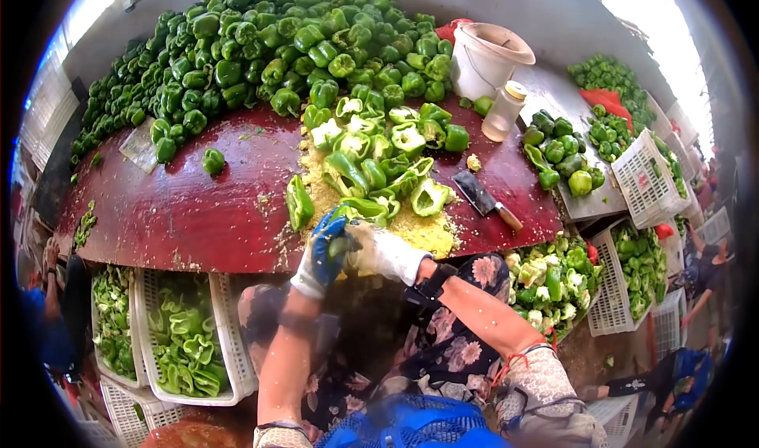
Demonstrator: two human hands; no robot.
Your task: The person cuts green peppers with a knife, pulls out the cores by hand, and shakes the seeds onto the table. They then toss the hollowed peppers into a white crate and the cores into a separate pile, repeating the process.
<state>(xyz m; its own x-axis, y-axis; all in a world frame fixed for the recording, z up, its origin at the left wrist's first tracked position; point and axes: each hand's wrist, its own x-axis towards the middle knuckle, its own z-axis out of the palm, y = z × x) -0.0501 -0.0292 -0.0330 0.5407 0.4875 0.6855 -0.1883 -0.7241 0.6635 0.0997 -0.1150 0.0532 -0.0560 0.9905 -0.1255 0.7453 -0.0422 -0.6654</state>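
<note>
In the head view my left hand (322, 249), in a blue-and-white glove, is closed around a green bell pepper piece (340, 247) at the table's front edge. My right hand (384, 252), in a white glove, meets it from the right with curled fingers; what they grip is hidden. Right beyond both hands lies a heap of halved green bell peppers (371, 163) on a layer of yellowish seeds (433, 235). One pepper half (299, 201) rests just left of the heap. A cleaver (484, 198) with a wooden handle lies to the right.
Whole green peppers (261, 45) are piled along the back of the red table (190, 219). A white bucket (486, 61) and a capped bottle (504, 112) stand back right. Below the edge sit crates of pepper pieces (188, 337). Other people are at both sides.
</note>
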